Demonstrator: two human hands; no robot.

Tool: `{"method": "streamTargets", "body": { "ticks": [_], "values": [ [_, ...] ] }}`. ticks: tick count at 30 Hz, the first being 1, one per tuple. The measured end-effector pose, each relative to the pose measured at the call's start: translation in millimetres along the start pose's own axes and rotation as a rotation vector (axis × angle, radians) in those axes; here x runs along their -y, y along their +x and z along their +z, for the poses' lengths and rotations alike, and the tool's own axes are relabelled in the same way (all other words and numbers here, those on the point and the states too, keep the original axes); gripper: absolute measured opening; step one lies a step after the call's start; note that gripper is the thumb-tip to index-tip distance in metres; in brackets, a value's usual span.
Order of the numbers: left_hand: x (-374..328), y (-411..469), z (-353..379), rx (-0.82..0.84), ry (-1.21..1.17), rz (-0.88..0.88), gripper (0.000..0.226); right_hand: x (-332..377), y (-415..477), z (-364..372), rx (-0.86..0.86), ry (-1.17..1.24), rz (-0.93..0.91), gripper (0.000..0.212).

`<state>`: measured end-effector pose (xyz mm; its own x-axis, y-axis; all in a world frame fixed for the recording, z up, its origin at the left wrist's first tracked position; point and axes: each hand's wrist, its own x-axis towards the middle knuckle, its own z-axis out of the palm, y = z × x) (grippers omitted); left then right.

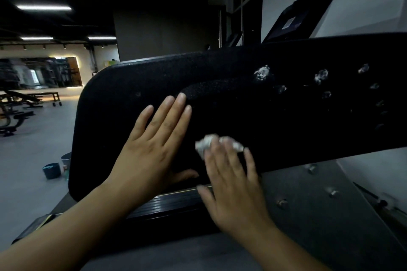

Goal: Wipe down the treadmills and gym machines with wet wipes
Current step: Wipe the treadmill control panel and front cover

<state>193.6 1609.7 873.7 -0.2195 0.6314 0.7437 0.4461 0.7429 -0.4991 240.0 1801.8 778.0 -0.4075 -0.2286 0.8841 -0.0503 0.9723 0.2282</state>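
Blurred: the right hand [233,178] is smeared, so the exact lie of its fingertips is hard to make out.
Cut off: the black textured panel [264,116] is cropped by the right edge of the view, and both forearms are cropped at the bottom.
Dim: the benches [33,97] far off at the left and the treadmill console [304,13] behind the panel are seen only in low light.
Unclear marks: white patches [261,72] are scattered over the right part of the panel; what they are cannot be told.
Containers: a teal bucket [51,170] is set on the floor at the left. A grey bucket [66,158] just beside it is partly hidden by the panel's edge. Their contents cannot be seen.
Wipe: a crumpled white wet wipe [206,144] is pressed against the panel under the right hand's spread, roughly straight fingers, and shows beyond the fingertips.
Left hand: the left hand [154,149] is laid flat on the panel, fingers straight, just left of the wipe and holding nothing.
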Motion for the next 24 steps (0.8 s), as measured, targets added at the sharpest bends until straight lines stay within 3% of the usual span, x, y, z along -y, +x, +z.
{"method": "streamTargets", "body": {
  "ticks": [2, 8, 13, 18, 22, 24],
  "values": [
    [-1, 0, 0, 0.005, 0.011, -0.003, 0.117, -17, -34, 9, 0.018, -0.086, -0.071, 0.081],
    [-4, 1, -2, 0.001, 0.008, -0.021, 0.115, -14, 1, -9, -0.041, 0.059, 0.224, 0.076],
    [-4, 1, 0, -0.001, 0.009, -0.02, 0.114, -23, -19, -3, -0.023, 0.003, 0.066, 0.074],
    [-3, 1, 1, -0.015, 0.007, -0.013, 0.113, -29, 68, -34, -0.122, 0.135, 0.307, 0.069],
    [-1, 2, 1, -0.033, -0.022, -0.002, 0.107, -13, 42, -24, -0.034, 0.075, 0.04, 0.073],
    [-2, 1, 1, -0.027, -0.018, -0.003, 0.11, -31, 27, -22, -0.037, 0.002, 0.003, 0.071]
  ]
}}
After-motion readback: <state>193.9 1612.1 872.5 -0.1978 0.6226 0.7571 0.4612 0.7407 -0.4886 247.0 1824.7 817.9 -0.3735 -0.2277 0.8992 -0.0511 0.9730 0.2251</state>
